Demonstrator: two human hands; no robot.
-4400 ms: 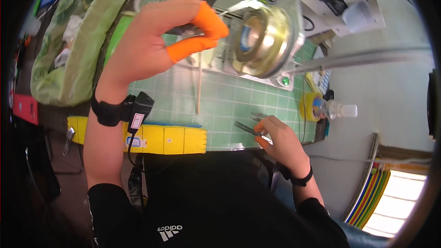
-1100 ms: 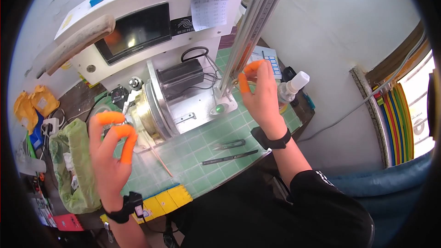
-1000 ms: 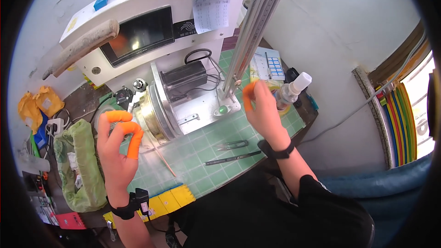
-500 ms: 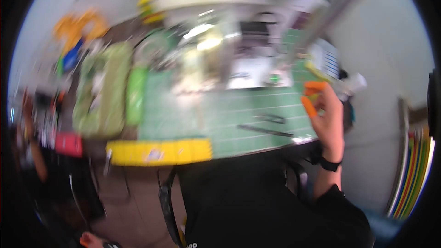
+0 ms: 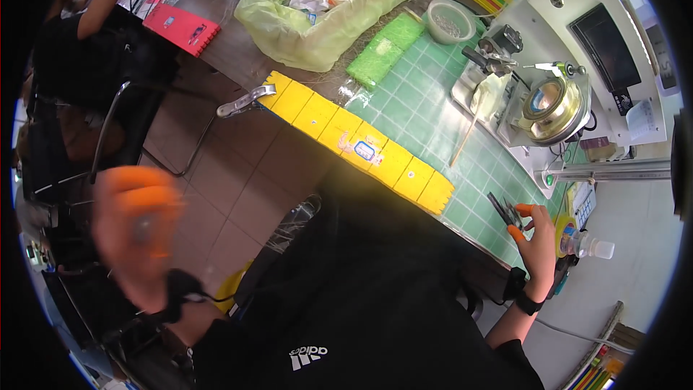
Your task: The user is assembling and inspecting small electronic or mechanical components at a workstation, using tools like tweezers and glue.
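Note:
My left hand is raised at the left, over the floor beside my chair. It wears orange finger covers and is smeared by motion; a small greyish spot shows among its fingers, but what it is I cannot make out. At the right edge of the table, my right hand has its thumb and forefinger, both in orange covers, curved and apart. Just past those fingertips, dark slim tweezers lie on the green gridded mat, with a second dark tool partly behind the fingers.
A yellow strip runs along the table's front edge, clamped by a metal clip. Behind it are a bag-lined bin, a green block, a bowl and a machine with a round brass-coloured part. Another person's arm is far left.
The view has swung left, so the table now slants down to the right. My left hand has risen from the lower edge; my right hand remains by the mat's right side.

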